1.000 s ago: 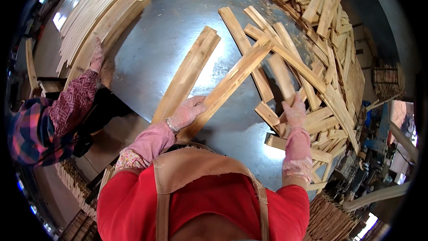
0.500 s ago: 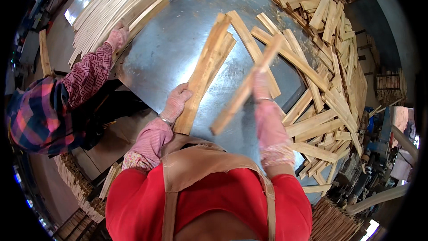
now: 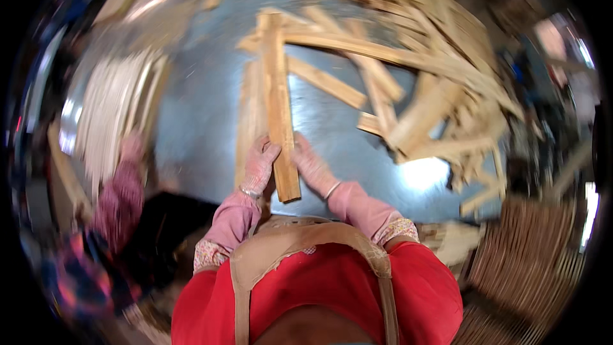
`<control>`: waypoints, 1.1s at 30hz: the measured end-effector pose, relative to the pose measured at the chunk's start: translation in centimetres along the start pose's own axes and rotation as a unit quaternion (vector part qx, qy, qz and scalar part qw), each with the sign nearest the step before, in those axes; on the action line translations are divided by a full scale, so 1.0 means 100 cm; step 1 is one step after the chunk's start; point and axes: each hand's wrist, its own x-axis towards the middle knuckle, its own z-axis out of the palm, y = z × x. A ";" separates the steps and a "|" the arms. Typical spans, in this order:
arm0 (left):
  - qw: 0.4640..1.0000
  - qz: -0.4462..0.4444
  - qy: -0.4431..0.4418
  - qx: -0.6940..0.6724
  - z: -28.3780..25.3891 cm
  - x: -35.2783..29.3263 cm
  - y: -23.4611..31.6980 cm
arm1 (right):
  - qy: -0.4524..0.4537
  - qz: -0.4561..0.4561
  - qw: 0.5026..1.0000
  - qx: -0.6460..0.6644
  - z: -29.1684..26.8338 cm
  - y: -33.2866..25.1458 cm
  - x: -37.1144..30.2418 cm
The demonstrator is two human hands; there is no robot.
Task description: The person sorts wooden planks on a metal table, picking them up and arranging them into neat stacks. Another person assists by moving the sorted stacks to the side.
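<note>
R hand [image 3: 310, 165] has swung in beside L hand [image 3: 260, 166] since prev frame. I see L gripping plank [image 3: 278, 102] by its left edge, R touching right edge, can't tell if closed; plank's over gray surface [image 3: 198, 108] btwn hands.

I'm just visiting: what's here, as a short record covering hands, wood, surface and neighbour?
Left hand: pink-gloved, holding the left edge of a long, narrow brown wooden plank
Right hand: pink-gloved, at that plank's right edge; exact grip unclear
Surface: blue-grey metal table
Table's right side: jumbled heap of tan wooden planks
Table's left side: row of thin, pale wooden strips
Neighbour: co-worker's pink-gloved hand beside the strips, blurred
</note>
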 end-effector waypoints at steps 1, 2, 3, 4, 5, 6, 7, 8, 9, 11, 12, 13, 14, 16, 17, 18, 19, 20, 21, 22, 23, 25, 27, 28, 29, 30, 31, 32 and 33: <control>0.999 -0.026 -0.046 -0.013 0.022 0.006 -0.010 | 0.059 0.013 0.991 -0.123 -0.011 0.001 -0.025; 0.993 -0.057 -0.097 -0.024 0.049 0.009 -0.019 | 0.123 0.043 0.962 -0.241 -0.026 -0.004 -0.050; 0.985 -0.074 -0.155 -0.035 0.078 0.009 -0.024 | 0.195 0.058 0.948 -0.245 -0.042 -0.003 -0.065; 0.971 -0.093 -0.216 -0.045 0.113 0.004 -0.027 | 0.269 0.073 0.928 -0.245 -0.062 -0.004 -0.082; 0.942 -0.119 -0.310 -0.036 0.143 0.000 -0.023 | 0.337 0.087 0.906 -0.243 -0.083 -0.004 -0.103; 0.922 -0.129 -0.363 0.022 0.168 -0.007 -0.031 | 0.395 0.060 0.891 -0.215 -0.107 -0.002 -0.127; 0.900 -0.129 -0.409 0.083 0.186 -0.016 -0.037 | 0.446 0.026 0.875 -0.188 -0.134 0.003 -0.154; 0.871 -0.127 -0.452 0.143 0.207 -0.026 -0.046 | 0.495 -0.007 0.853 -0.162 -0.162 0.008 -0.186; 0.843 -0.144 -0.493 0.158 0.230 -0.043 -0.054 | 0.540 0.008 0.833 -0.122 -0.195 0.008 -0.224; 0.812 -0.186 -0.523 0.180 0.271 -0.082 -0.083 | 0.675 -0.100 0.731 0.008 -0.269 0.071 -0.312; 0.807 -0.196 -0.519 0.202 0.285 -0.092 -0.095 | 0.729 -0.041 0.680 -0.067 -0.291 0.051 -0.355; 0.795 -0.197 -0.529 0.222 0.301 -0.105 -0.111 | 0.787 -0.071 0.612 -0.034 -0.325 0.085 -0.396; 0.788 -0.197 -0.529 0.244 0.315 -0.114 -0.129 | 0.829 -0.047 0.557 0.019 -0.363 0.102 -0.431; 0.780 -0.233 -0.524 0.250 0.340 -0.131 -0.164 | 0.848 -0.010 0.530 0.024 -0.424 0.144 -0.509; 0.768 -0.257 -0.530 0.251 0.355 -0.141 -0.181 | 0.882 0.012 0.471 -0.003 -0.458 0.213 -0.553; 0.770 -0.280 -0.512 0.259 0.358 -0.145 -0.194 | 0.869 0.055 0.491 0.020 -0.478 0.228 -0.570; 0.775 -0.293 -0.497 0.259 0.365 -0.155 -0.208 | 0.856 0.101 0.506 0.039 -0.498 0.242 -0.588; 0.758 -0.294 -0.504 0.290 0.380 -0.163 -0.214 | 0.866 0.158 0.473 0.040 -0.518 0.266 -0.604; 0.741 -0.296 -0.510 0.321 0.394 -0.171 -0.217 | 0.871 0.215 0.440 0.040 -0.535 0.291 -0.616; 0.725 -0.299 -0.511 0.352 0.402 -0.176 -0.221 | 0.869 0.273 0.410 0.038 -0.549 0.323 -0.623; 0.729 -0.315 -0.498 0.348 0.402 -0.179 -0.231 | 0.861 0.234 0.449 0.051 -0.563 0.351 -0.632; 0.714 -0.308 -0.508 0.371 0.425 -0.191 -0.223 | 0.834 0.154 0.526 0.071 -0.590 0.402 -0.652; 0.707 -0.281 -0.523 0.385 0.428 -0.193 -0.226 | 0.738 0.334 0.579 -0.088 -0.620 0.428 -0.665; 0.708 -0.234 -0.538 0.393 0.417 -0.193 -0.235 | 0.694 0.381 0.595 -0.141 -0.636 0.415 -0.661; 0.670 -0.163 -0.559 0.460 0.413 -0.194 -0.234 | 0.676 0.386 0.601 -0.180 -0.645 0.405 -0.665; 0.652 -0.133 -0.561 0.492 0.444 -0.203 -0.205 | 0.656 0.384 0.613 -0.213 -0.648 0.397 -0.660; 0.669 -0.113 -0.563 0.472 0.451 -0.195 -0.209 | 0.655 0.365 0.615 -0.243 -0.655 0.389 -0.656; 0.650 -0.126 -0.567 0.489 0.448 -0.195 -0.204 | 0.645 0.359 0.619 -0.269 -0.637 0.387 -0.657; 0.665 -0.114 -0.553 0.490 0.442 -0.195 -0.207 | 0.632 0.350 0.623 -0.299 -0.624 0.382 -0.658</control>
